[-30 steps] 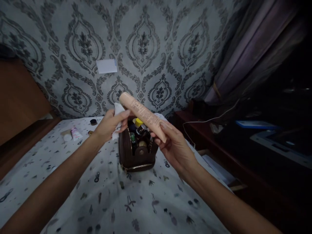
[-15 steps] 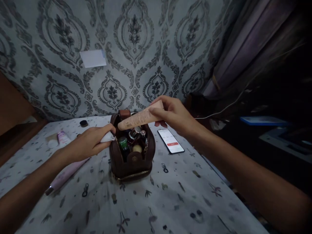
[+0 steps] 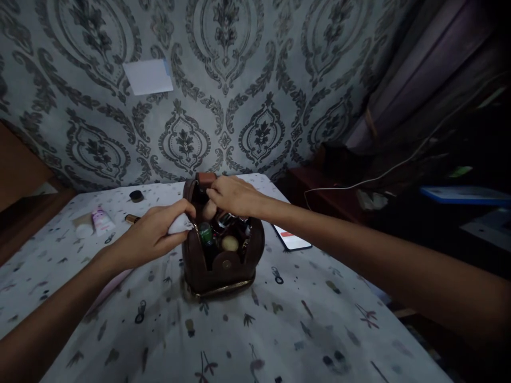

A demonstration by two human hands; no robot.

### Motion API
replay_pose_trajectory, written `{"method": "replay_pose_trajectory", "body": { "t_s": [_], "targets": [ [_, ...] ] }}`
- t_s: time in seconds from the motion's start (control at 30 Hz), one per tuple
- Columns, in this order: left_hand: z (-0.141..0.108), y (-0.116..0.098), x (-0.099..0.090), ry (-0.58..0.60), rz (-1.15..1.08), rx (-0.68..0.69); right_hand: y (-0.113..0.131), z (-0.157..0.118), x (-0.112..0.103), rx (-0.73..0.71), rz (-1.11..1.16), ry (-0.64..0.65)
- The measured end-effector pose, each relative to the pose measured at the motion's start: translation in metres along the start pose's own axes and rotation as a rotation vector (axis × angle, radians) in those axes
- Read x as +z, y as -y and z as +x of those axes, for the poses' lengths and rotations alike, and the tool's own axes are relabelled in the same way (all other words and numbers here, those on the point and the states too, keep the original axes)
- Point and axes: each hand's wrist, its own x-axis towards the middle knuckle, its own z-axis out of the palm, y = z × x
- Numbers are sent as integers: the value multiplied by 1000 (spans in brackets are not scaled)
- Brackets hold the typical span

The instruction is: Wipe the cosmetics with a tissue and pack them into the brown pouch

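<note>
A dark brown zippered bag (image 3: pixel 219 279) stands open on the table, with a green-capped bottle (image 3: pixel 205 233) and a pale round-topped item (image 3: pixel 230 243) among its contents. My right hand (image 3: pixel 237 196) is over the back of the opening, its fingers closed on a peach tube (image 3: pixel 209 209) that is mostly hidden by the hand and bag. At the bag's left rim, my left hand (image 3: pixel 149 231) is closed round a white object (image 3: pixel 179 224); its kind is unclear, and the fingertips meet the bag's edge.
A phone (image 3: pixel 295 242) lies right of the bag, partly behind my right forearm. To the left are a black round lid (image 3: pixel 136 196), a white and purple tube (image 3: pixel 102 221) and a brown-gold stick (image 3: pixel 131 218). A patterned wall (image 3: pixel 223 143) rises behind.
My right hand has moved left and down, bringing the peach tube from above the bag into its opening. My left hand stays at the rim. The view has shifted slightly.
</note>
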Motion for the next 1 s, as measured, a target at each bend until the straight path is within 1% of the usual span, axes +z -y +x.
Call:
{"method": "replay_pose_trajectory", "body": {
  "t_s": [0.07,0.1,0.17,0.23,0.4,0.5,0.63,0.8,0.9,0.93,1.0],
  "targets": [
    [1,1,1,1,-7,-4,-3,2,0,-38,12,17],
    [1,1,2,1,-11,-8,-5,2,-1,-72,37,6],
    [1,1,3,-2,-21,-15,-10,2,-3,-142,103,-39],
    [0,1,4,-12,-25,-21,-16,0,-5,-171,168,-88],
    [-3,1,6,-33,-43,-32,-23,-12,-6,-118,318,-125],
    [-3,0,7,-33,-65,-26,-23,-16,-5,-120,277,-177],
    [-2,0,8,-44,-85,-18,-18,-16,-5,-130,239,-154],
    [-2,1,10,-54,-89,-19,-10,-13,-2,-51,220,-182],
    [-2,0,10,-59,-102,-21,-8,-8,0,-18,320,-161],
    [-3,0,9,-60,-105,-20,-8,-6,1,-21,385,-160],
    [-3,0,9,-59,-101,-20,-9,-3,3,-44,603,-201]
  ]
}}
